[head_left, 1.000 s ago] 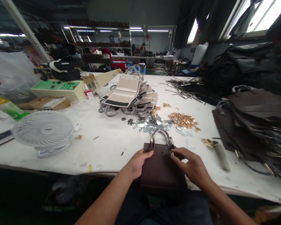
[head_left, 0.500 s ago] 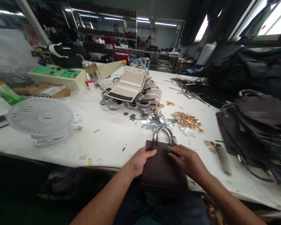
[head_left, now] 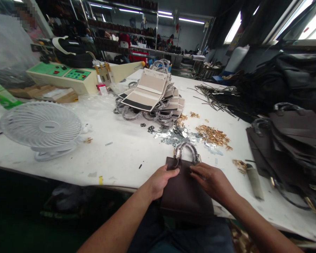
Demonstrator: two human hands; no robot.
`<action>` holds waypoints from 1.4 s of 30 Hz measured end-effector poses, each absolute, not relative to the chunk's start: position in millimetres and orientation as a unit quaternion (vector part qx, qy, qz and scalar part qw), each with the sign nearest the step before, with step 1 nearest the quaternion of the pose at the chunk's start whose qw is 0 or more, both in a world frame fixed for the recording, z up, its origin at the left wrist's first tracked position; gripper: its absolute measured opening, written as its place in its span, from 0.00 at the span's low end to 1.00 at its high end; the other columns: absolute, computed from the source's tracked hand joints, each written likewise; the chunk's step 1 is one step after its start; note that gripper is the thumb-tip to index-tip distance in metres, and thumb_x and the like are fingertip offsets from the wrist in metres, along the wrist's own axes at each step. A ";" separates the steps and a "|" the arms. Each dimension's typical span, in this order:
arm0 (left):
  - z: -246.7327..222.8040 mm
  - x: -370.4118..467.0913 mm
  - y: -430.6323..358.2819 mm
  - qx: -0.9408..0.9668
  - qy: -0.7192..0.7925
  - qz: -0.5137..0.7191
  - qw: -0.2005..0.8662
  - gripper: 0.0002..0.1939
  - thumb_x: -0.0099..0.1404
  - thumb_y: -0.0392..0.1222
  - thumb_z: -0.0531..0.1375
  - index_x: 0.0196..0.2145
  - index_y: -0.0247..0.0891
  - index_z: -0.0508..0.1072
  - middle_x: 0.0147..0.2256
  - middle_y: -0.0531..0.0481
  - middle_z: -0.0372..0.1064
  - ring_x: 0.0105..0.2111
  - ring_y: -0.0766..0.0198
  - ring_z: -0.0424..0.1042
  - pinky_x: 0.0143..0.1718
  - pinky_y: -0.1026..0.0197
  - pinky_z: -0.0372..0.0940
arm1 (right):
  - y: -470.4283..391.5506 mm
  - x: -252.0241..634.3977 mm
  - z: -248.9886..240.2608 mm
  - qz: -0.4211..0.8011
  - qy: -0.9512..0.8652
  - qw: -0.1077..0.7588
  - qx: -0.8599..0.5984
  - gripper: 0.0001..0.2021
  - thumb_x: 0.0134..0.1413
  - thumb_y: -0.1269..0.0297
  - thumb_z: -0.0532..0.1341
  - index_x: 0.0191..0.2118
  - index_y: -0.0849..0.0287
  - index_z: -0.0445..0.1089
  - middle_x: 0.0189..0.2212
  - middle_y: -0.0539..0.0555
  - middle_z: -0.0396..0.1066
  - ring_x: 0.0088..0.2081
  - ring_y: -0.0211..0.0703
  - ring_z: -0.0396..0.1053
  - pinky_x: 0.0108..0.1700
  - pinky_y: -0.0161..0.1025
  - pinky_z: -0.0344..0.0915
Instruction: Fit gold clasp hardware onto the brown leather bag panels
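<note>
A small dark brown handbag (head_left: 186, 196) rests at the table's front edge, partly over my lap. Clear wrap covers its looped handles (head_left: 187, 149), which have gold-coloured fittings at their bases. My left hand (head_left: 160, 179) grips the bag's left side, thumb on the front panel below the left handle base. With fingers bent together, my right hand (head_left: 209, 175) touches the front near the right handle base. Whatever its fingertips pinch is too small to make out. Beyond the bag lie a heap of silver metal plates (head_left: 171, 135) and a pile of gold-coloured fittings (head_left: 213, 135).
A stack of beige and black bag panels with wrapped handles (head_left: 150, 91) stands mid-table. To the left are a white fan (head_left: 47, 126) and a machine with green panels (head_left: 65, 79). Dark bag pieces (head_left: 292, 140) and a grey-green cylinder (head_left: 255, 182) lie at right.
The view has shifted slightly. Both hands stay on the handbag in nearly the same places; a small glint at the right fingertips now looks darker.
</note>
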State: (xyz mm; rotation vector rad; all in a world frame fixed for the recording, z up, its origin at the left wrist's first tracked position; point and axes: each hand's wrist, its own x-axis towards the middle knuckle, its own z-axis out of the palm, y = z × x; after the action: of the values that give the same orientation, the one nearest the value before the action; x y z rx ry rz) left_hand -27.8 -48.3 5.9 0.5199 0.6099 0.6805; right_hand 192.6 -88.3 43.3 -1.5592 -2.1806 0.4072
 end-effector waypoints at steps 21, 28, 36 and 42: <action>3.4 -26.7 -46.1 0.243 0.293 0.323 0.866 0.17 0.57 0.38 0.70 0.45 0.33 0.76 0.37 0.40 0.80 0.36 0.52 0.80 0.46 0.51 0.71 | -68.4 201.1 45.5 0.152 -0.846 0.129 -0.494 0.16 0.61 0.69 0.58 0.51 0.51 0.77 0.40 0.57 0.78 0.38 0.46 0.76 0.41 0.37 0.70; 7.2 -26.9 -46.4 0.234 0.313 0.318 0.864 0.16 0.58 0.37 0.69 0.44 0.33 0.76 0.37 0.40 0.80 0.34 0.55 0.80 0.44 0.53 0.72 | -72.0 191.9 52.0 0.061 -0.877 0.047 -0.475 0.15 0.64 0.70 0.55 0.50 0.55 0.76 0.36 0.57 0.76 0.34 0.46 0.74 0.35 0.37 0.66; 7.8 -26.4 -46.2 0.239 0.303 0.314 0.867 0.16 0.59 0.36 0.68 0.45 0.31 0.76 0.37 0.39 0.80 0.34 0.54 0.80 0.44 0.52 0.72 | -61.9 201.5 54.6 0.219 -0.811 0.147 -0.523 0.13 0.57 0.69 0.61 0.46 0.50 0.79 0.38 0.52 0.79 0.38 0.45 0.76 0.40 0.38 0.69; 7.4 -28.1 -43.3 0.255 0.305 0.298 0.868 0.17 0.60 0.38 0.69 0.47 0.32 0.76 0.40 0.38 0.80 0.37 0.50 0.80 0.44 0.50 0.72 | -48.0 217.9 60.2 0.394 -0.731 0.201 -0.519 0.13 0.53 0.66 0.65 0.45 0.50 0.79 0.35 0.48 0.81 0.36 0.45 0.77 0.41 0.38 0.72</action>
State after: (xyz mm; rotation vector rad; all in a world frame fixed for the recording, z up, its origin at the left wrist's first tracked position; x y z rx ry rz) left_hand -28.1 -43.3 7.4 0.5348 0.6394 0.6239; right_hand 217.9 -48.0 60.2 -1.4505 -2.0419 1.1011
